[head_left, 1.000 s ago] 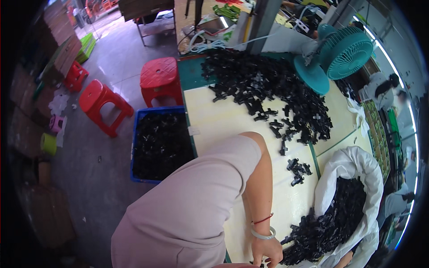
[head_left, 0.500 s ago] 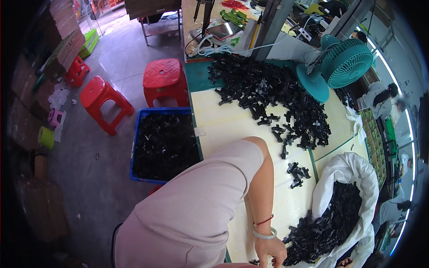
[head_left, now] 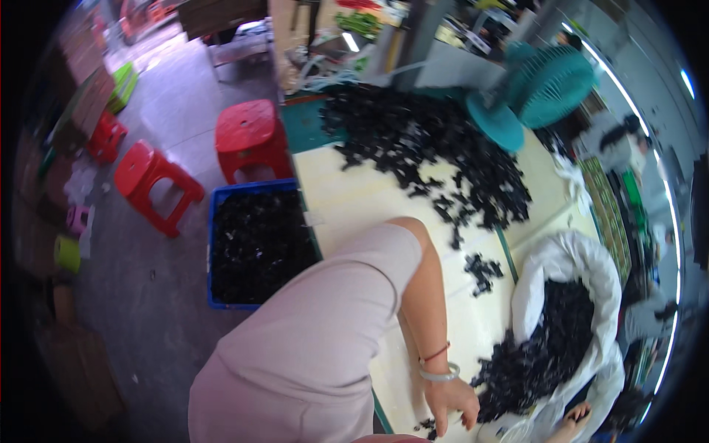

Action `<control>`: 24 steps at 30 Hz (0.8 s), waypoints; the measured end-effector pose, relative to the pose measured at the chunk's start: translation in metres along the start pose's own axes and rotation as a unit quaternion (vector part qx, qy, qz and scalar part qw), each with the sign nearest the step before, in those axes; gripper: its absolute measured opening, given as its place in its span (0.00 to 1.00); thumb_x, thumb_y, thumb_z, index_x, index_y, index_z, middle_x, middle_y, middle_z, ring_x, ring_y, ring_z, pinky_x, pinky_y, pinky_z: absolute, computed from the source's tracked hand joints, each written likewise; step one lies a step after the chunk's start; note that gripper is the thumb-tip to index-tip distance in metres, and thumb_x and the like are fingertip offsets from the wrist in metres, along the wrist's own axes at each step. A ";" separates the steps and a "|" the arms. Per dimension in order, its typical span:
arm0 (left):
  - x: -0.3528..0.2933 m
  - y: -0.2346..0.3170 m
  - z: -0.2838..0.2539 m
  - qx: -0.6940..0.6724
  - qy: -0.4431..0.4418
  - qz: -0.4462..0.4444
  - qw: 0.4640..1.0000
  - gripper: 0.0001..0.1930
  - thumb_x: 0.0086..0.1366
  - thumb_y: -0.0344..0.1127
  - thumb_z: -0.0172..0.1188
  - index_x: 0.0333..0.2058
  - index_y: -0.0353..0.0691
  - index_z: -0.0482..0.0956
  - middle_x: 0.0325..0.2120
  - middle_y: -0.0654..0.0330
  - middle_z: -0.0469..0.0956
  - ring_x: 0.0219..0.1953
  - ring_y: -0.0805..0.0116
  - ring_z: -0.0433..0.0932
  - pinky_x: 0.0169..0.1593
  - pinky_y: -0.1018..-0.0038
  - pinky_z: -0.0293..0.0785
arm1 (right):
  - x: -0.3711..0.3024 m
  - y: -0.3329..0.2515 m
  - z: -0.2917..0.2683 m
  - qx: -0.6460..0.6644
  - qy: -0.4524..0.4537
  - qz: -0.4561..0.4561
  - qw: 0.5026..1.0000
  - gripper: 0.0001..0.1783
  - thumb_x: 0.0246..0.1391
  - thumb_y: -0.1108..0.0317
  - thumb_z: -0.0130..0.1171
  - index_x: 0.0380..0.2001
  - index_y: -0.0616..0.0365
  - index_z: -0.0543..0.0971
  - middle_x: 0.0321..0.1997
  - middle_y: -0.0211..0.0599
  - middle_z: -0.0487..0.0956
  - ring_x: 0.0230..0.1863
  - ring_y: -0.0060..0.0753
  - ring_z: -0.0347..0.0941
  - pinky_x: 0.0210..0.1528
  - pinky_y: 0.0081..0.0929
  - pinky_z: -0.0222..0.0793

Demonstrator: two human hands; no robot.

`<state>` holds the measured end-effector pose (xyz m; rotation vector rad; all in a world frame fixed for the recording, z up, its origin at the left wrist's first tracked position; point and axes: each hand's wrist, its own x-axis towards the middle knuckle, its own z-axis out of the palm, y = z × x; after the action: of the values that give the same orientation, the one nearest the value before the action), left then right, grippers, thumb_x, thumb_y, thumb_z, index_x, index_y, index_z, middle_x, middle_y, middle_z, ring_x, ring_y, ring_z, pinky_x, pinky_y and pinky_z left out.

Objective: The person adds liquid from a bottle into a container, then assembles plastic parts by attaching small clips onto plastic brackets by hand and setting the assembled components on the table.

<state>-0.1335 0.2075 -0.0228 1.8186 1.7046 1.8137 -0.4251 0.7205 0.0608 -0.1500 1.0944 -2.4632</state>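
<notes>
My left hand (head_left: 452, 403), with a bracelet and a red cord at its wrist, hangs low over the cream tabletop. Its fingers point down and apart, and nothing shows between them. Beside its fingertips lie a few small black plastic parts (head_left: 427, 426). To its right, a heap of the same black clip-like parts (head_left: 532, 365) spills out of a white sack (head_left: 600, 275) with a rolled rim. My right hand (head_left: 576, 418) is at the sack's near side, fingers curled round a dark piece that looks like one such black part. Its forearm is mostly cut off.
A large pile of black parts (head_left: 413, 133) covers the table's far side, by a teal fan (head_left: 554, 88). A small cluster (head_left: 484, 273) lies nearer. Left of the table stand a blue crate (head_left: 212, 251) of black parts and red stools (head_left: 251, 133). People sit at the right.
The view has shifted, so the table and stools appear further left. My left hand's fingers have spread from a curl. My right hand has come further into view beside the sack.
</notes>
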 end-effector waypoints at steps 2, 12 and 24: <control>-0.014 0.005 -0.012 -0.039 -0.018 -0.051 0.998 0.34 0.55 0.52 0.63 0.50 0.31 0.64 0.46 0.46 0.67 0.49 0.48 0.66 0.53 0.62 0.64 | 0.007 0.071 0.070 0.107 0.216 -0.044 0.970 0.11 0.57 0.68 0.46 0.21 0.51 0.63 0.15 0.24 0.54 0.11 0.14 0.42 0.09 0.14 0.40; 0.003 0.048 -0.062 -0.076 -0.126 -0.280 0.949 0.34 0.64 0.44 0.49 0.63 0.34 0.48 0.60 0.49 0.57 0.61 0.59 0.59 0.63 0.68 0.54 | -0.105 0.219 0.265 0.123 0.167 -0.094 0.974 0.12 0.58 0.58 0.51 0.31 0.55 0.69 0.25 0.29 0.68 0.14 0.16 0.57 0.10 0.13 0.48; 0.013 0.055 -0.038 0.050 -0.134 -0.220 0.965 0.31 0.65 0.42 0.47 0.62 0.33 0.51 0.58 0.50 0.61 0.60 0.57 0.59 0.62 0.67 0.53 | -0.172 0.299 0.340 0.018 0.258 -0.141 0.956 0.18 0.60 0.50 0.45 0.30 0.54 0.69 0.24 0.32 0.69 0.11 0.15 0.56 0.09 0.12 0.45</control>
<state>-0.1309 0.1720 0.0346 1.4738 1.9215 1.2699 -0.0753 0.3870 0.0880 0.4008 1.3040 -2.8683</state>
